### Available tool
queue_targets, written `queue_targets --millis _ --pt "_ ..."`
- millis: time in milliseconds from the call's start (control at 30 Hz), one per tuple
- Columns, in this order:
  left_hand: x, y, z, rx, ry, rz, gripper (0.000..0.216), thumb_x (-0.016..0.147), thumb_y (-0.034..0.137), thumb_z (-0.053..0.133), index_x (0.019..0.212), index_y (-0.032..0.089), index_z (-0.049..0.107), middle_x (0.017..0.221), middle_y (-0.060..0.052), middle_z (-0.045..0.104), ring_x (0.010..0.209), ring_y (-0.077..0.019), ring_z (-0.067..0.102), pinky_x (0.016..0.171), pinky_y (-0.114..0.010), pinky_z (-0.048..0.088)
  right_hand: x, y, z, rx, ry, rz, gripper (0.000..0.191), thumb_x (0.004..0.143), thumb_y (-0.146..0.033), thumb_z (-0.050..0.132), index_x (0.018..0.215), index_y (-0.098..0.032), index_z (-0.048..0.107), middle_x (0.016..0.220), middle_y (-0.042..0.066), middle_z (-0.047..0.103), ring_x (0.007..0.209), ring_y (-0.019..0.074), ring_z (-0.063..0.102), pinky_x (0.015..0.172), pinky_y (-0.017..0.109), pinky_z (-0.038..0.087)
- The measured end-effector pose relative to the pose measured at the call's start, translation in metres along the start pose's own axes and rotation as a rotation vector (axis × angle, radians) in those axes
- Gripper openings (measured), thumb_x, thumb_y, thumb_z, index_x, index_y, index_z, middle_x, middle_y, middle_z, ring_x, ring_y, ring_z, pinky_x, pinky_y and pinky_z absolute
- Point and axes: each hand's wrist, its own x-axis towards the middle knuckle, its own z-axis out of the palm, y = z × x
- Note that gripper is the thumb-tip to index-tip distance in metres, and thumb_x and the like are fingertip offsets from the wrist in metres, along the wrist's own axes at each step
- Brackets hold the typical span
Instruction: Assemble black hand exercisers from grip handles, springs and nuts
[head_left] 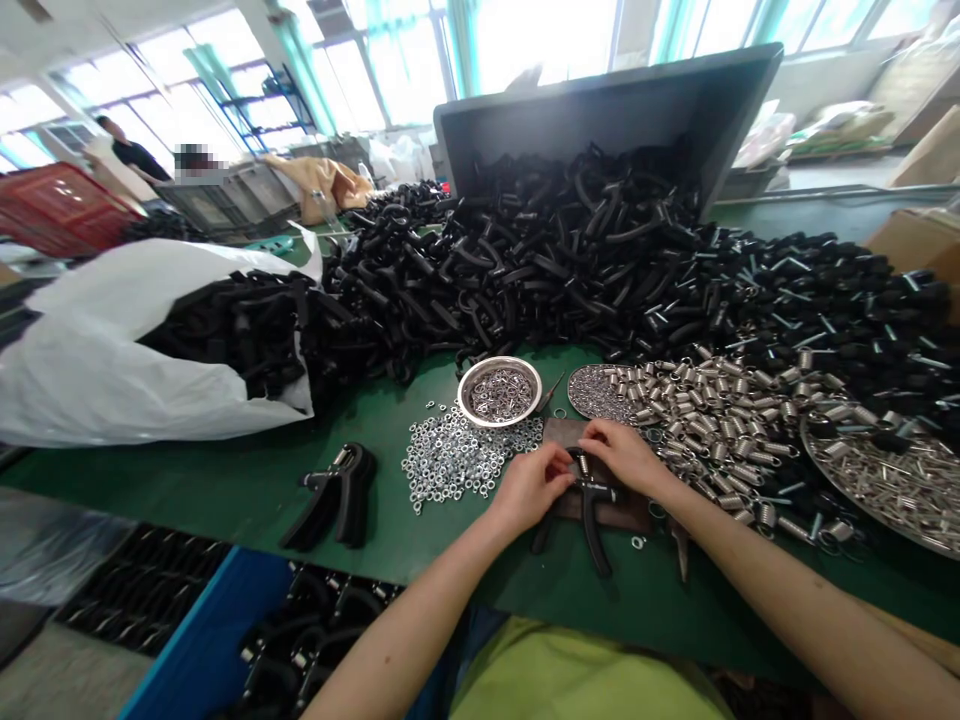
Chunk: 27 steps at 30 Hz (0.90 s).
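Left hand: my feed showed the left hand (pixel 532 487) curled nearly closed, thumb and fingertips pinched on the coil end of the hand gripper (pixel 592 515).
Right hand: the right hand (pixel 628 455) lay knuckles up, fingers bent down over the same coil end from the far side. I could not tell whether it also pinched some small part.
Where the gripper lay: flat on a brown block (pixel 630 512) on the green table (pixel 225 480), directly between the two hands and touching both.
Long axis: it ran away from the body, coil end far and under the fingers. The two black handles splayed back toward the near table edge, clear of both hands.
Nearer hand: I saw little to choose. The left came at the coil from the left, the right from behind and to the right, and their fingertips almost met over it.
Left of the block: a loose spread of washers (pixel 450 462), with a steel bowl (pixel 500 390) just beyond it.
Right of the block: a heap of springs (pixel 720 420), close to the right wrist.
Farther left: a second gripper (pixel 337 495) lay alone, well apart from the hands.
Behind: a large pile of black handles (pixel 570 260) spilled from a grey bin (pixel 615 100).
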Motion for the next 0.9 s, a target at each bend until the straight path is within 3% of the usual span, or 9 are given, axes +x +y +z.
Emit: queue_targets --millis 133,267,367,500,633,733,800,900 --pt "0.003 0.004 0.003 0.204 0.001 0.077 0.015 0.078 0.014 0.056 0.091 0.02 0.057 0.085 -0.001 0.067 0.079 -0.0146 0.062 0.072 -0.025 0.047 -0.006 -0.005 0.003 -0.122 0.023 -0.059 0.016 0.085 -0.026 0.045 0.075 -0.018 0.055 0.075 0.002 0.059 0.076 0.0162 0.053 0.07 0.028 0.038" --pt "0.0 0.012 0.007 0.57 -0.05 0.271 0.014 0.084 0.015 0.048 0.094 0.019 0.057 0.085 -0.006 0.064 0.083 -0.0196 0.059 0.074 -0.03 0.046 -0.012 -0.01 0.006 -0.225 0.033 -0.126 0.02 0.088 -0.024 0.042 0.074 -0.018 0.057 0.08 0.005 0.059 0.084 0.019 0.051 0.078 0.031 0.038" --pt "-0.002 0.014 0.008 0.695 -0.098 0.381 0.017 0.088 0.016 0.042 0.094 0.019 0.058 0.084 -0.008 0.062 0.085 -0.0205 0.057 0.074 -0.031 0.046 -0.019 -0.012 -0.002 -0.26 0.028 -0.166 0.019 0.088 -0.027 0.045 0.085 -0.019 0.061 0.087 0.006 0.062 0.091 0.0206 0.051 0.083 0.034 0.038" --pt "-0.005 0.006 0.009 0.666 -0.05 0.338 0.02 0.09 0.022 0.042 0.092 0.02 0.061 0.078 -0.006 0.063 0.078 -0.0174 0.056 0.071 -0.028 0.047 -0.062 0.0 -0.032 -0.311 0.051 -0.152 0.029 0.085 -0.032 0.05 0.112 -0.023 0.057 0.105 0.007 0.061 0.102 0.0226 0.051 0.087 0.038 0.041" --pt "-0.02 -0.002 0.013 0.531 0.073 0.325 0.023 0.089 0.025 0.045 0.103 0.021 0.062 0.099 -0.007 0.064 0.092 -0.0185 0.055 0.081 -0.031 0.048 -0.139 0.042 -0.056 -0.433 -0.005 0.093 0.023 0.078 -0.042 0.057 0.094 -0.025 0.059 0.098 0.009 0.061 0.088 0.025 0.057 0.071 0.037 0.047" --pt "-0.031 0.002 0.014 0.555 0.091 0.224 0.031 0.087 0.022 0.048 0.117 0.027 0.056 0.117 -0.007 0.055 0.104 -0.0209 0.05 0.078 -0.032 0.05 -0.182 0.076 -0.057 -0.529 0.027 0.143 0.018 0.077 -0.039 0.056 0.085 -0.023 0.058 0.088 0.01 0.063 0.081 0.0269 0.059 0.072 0.041 0.046" --pt "-0.036 0.006 0.013 0.596 0.058 0.149 0.037 0.086 0.02 0.046 0.12 0.032 0.052 0.12 -0.006 0.052 0.106 -0.0213 0.049 0.071 -0.03 0.051 -0.193 0.084 -0.056 -0.525 0.055 0.169 0.018 0.081 -0.038 0.051 0.088 -0.022 0.057 0.087 0.01 0.064 0.08 0.0269 0.061 0.073 0.042 0.047" --pt "-0.038 0.01 0.013 0.616 0.012 0.112 0.04 0.087 0.018 0.043 0.124 0.033 0.048 0.12 -0.006 0.049 0.104 -0.0205 0.05 0.068 -0.028 0.051 -0.182 0.068 -0.059 -0.457 0.062 0.212 0.028 0.085 -0.042 0.043 0.101 -0.023 0.056 0.093 0.01 0.067 0.078 0.0265 0.064 0.067 0.039 0.049"
